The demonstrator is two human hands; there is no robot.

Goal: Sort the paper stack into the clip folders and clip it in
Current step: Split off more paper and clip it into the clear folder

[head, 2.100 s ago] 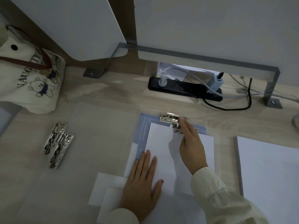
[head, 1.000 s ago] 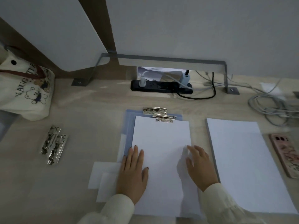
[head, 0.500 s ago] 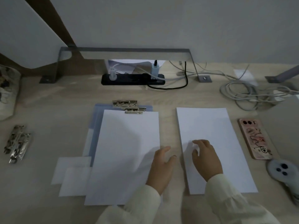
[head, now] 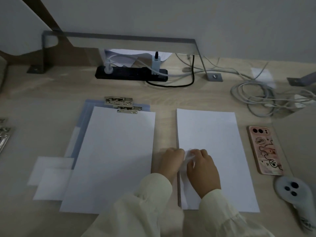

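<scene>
The left edge of the paper stack (head: pixel 213 134) is met by both hands. The raised edge of the top sheet (head: pixel 188 156) is pinched by the curled fingers of the right hand (head: pixel 202 170). The left hand (head: pixel 171 161) is curled against that edge; whether it grasps cannot be told. Just beside, white paper (head: pixel 118 151) is held in the blue clip folder (head: pixel 82 120) under metal clips (head: pixel 123 105).
</scene>
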